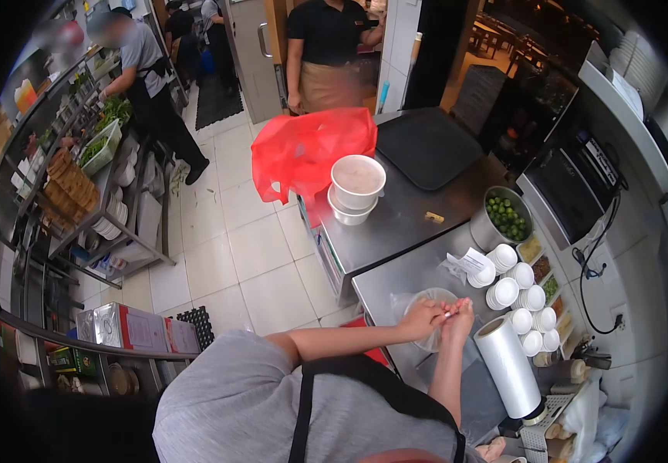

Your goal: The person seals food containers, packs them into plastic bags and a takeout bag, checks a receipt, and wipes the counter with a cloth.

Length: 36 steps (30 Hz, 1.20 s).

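My left hand [420, 319] and my right hand [458, 321] meet over a translucent round container [430, 343] on the steel counter. The fingers of both hands are closed and pinched close together. A tiny white bit shows between them, too small to name. Clear plastic lies around the container's left side. Right of my right hand rests a large roll of clear plastic [507, 369]. Several stacks of small white cups [506, 292] stand beyond it, with a printed paper slip [471, 261] at their left.
Two stacked white tubs [358, 174] stand beside a red plastic bag [311, 147]. A black tray [430, 148] and a pot of small green limes [507, 218] are behind. A printer-like black machine [569, 193] sits at right. One person stands opposite; another works at the left shelves.
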### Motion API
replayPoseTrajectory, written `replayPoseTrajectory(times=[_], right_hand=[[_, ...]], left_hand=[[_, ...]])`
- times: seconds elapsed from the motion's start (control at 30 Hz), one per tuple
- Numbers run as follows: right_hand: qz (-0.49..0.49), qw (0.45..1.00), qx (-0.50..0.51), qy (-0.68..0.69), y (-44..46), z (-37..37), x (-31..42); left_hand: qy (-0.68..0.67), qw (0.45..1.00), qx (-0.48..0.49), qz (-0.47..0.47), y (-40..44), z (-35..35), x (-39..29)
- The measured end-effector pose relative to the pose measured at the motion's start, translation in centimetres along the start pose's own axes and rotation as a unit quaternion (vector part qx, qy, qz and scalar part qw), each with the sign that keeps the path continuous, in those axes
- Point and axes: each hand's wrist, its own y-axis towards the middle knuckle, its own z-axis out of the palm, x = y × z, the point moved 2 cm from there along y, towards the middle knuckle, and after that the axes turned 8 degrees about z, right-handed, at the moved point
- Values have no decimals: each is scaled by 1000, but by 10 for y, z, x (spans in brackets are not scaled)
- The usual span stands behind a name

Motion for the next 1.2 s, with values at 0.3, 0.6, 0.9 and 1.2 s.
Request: replayPoseTrajectory(times=[0.3,0.6,0.9,1.2], right_hand=[[-120,893,-45,-431,-27,-23,42],[-200,651,-195,-706,-65,14,-17],[-158,907,-123,-371,-43,-24,-18],[-220,929,-60,-290,-81,84,47]], left_hand=[[-39,998,56,-8,4,-31,2],[215,961,-127,115,0,-242,9],[504,825,-257,-3,6,-379,69],[559,771,-282,-116,7,-409,115]])
